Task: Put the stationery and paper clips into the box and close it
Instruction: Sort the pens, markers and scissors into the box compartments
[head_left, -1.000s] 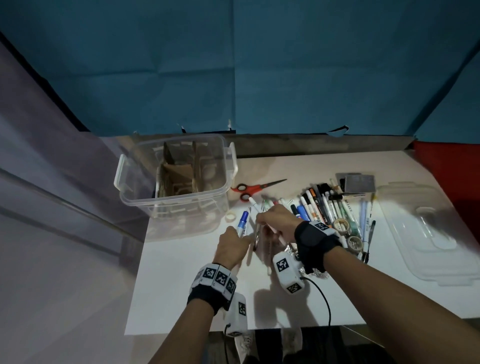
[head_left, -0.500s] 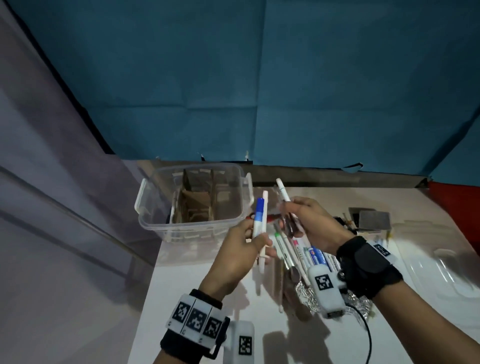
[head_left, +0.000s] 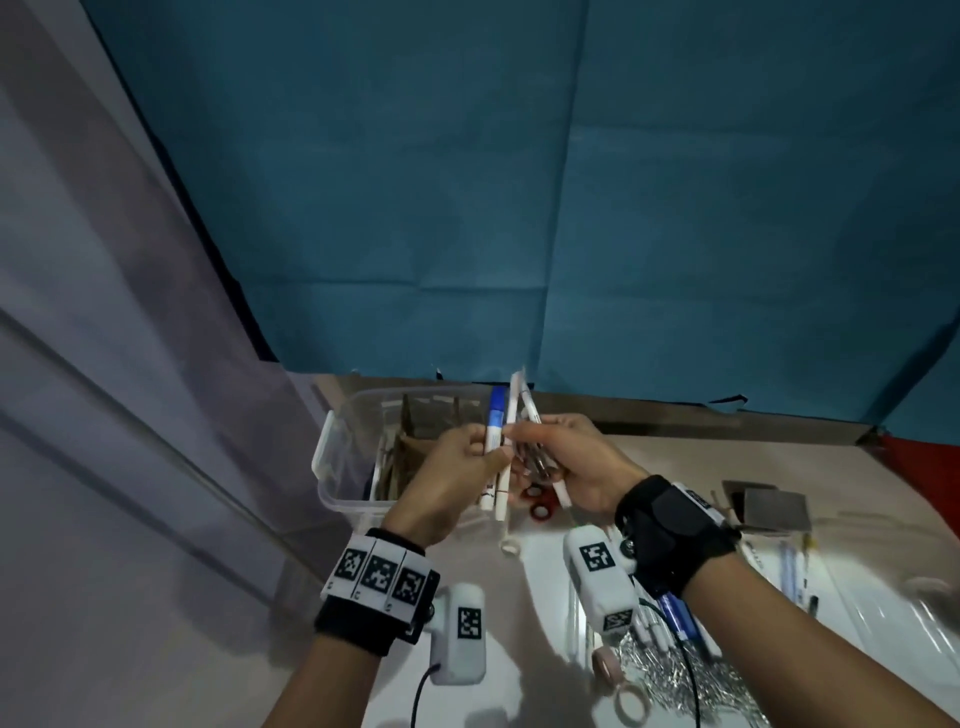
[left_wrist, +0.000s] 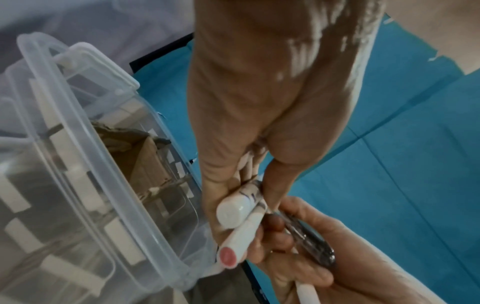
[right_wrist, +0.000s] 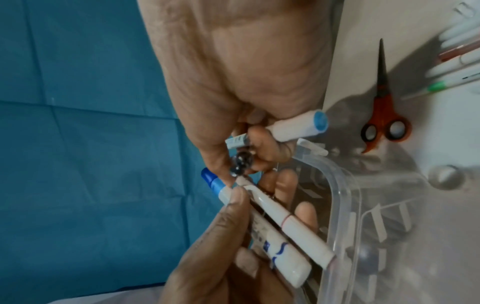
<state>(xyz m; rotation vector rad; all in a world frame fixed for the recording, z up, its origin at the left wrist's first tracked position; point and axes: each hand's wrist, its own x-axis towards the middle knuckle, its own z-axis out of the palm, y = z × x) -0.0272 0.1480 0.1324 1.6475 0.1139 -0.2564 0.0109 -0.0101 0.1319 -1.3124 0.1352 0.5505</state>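
Note:
My left hand (head_left: 485, 449) grips a blue-capped white marker (head_left: 496, 418) and a slim white pen (head_left: 511, 410), both held upright in front of the clear plastic box (head_left: 343, 457). Right against it, my right hand (head_left: 527, 439) holds a small bundle: a white marker (right_wrist: 298, 127) with a light-blue end and dark pens (right_wrist: 241, 162). The left wrist view shows the white pen's pink end (left_wrist: 228, 255) and the box (left_wrist: 78, 164) with cardboard dividers just left of my fingers. The two hands' fingertips touch at the pens.
Red-handled scissors (head_left: 540, 506) lie on the white table right of the box. A pile of paper clips (head_left: 670, 670), tape rolls (head_left: 631, 704), more pens (head_left: 789, 571), dark flat pads (head_left: 774, 512) and the clear lid (head_left: 909, 613) lie to the right.
Both hands have lifted off the table with their pens and come together beside the box. The view has tilted upward.

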